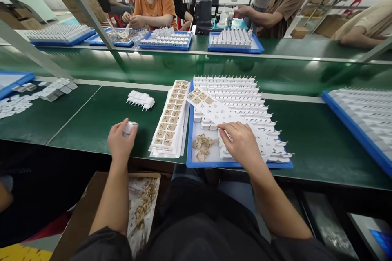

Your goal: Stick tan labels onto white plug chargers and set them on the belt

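Observation:
My left hand is closed around a small white plug-like housing, held above the green bench. My right hand reaches over a blue-rimmed tray, thumb and forefinger pinched at the near edge of a label sheet. That sheet lies slanting across rows of white plug housings with pins; a few tan labels remain at its upper left end. Crumpled tan scraps rest in the tray's near left corner. Between my hands stands a stack of label sheets.
Several white housings sit behind my left hand. Further left are loose white pieces. Another blue tray of housings is at the right. A carton with scraps stands below the bench edge. People work across the line.

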`<state>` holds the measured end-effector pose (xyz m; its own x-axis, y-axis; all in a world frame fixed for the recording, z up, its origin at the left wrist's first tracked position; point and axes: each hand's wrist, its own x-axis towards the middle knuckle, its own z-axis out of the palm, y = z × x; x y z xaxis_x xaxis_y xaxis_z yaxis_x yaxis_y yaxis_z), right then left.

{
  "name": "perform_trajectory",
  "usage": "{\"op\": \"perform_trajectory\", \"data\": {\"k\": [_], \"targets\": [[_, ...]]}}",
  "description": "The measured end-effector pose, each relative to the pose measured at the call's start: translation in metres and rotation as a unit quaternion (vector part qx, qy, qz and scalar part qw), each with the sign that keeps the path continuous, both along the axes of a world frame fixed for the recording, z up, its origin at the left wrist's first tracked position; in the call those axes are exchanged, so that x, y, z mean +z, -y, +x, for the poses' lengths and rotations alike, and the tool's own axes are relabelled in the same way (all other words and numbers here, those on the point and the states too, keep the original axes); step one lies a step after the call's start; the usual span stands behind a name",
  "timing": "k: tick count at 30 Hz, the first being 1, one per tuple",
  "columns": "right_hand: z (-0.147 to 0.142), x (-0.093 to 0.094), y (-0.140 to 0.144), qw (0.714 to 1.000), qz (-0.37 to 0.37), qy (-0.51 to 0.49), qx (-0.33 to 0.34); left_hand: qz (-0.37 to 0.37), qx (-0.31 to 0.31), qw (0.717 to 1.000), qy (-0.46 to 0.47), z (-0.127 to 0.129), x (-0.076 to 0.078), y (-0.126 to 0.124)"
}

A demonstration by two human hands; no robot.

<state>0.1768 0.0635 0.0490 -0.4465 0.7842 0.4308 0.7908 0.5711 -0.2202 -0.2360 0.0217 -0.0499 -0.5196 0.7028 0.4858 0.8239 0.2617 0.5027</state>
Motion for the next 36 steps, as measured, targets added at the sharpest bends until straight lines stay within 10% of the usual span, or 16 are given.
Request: {"op": "perform_trajectory", "data": {"k": [8,12,22,36], "targets": [[0.01,0.039,-0.07,0.982,-0.136,0.119,0.046,0.01,0.028,0.999,-0.019,-0.069,-0.013,-0.016],[-0.017,0.032,-0.128,0.98,-0.176,0.09,0.029,0.12,-0.055,0.99,-0.052,-0.026,0.01,-0.041],[-0.046,0.0,-0.172,0.983,-0.172,0.067,0.008,-0.018,-0.399,0.912,-0.096,0.168,0.068,-0.155],[-0.059,-0.01,-0.183,0.984,-0.169,0.031,0.045,-0.072,-0.365,0.924,-0.088,0.174,0.049,-0.174]]}}
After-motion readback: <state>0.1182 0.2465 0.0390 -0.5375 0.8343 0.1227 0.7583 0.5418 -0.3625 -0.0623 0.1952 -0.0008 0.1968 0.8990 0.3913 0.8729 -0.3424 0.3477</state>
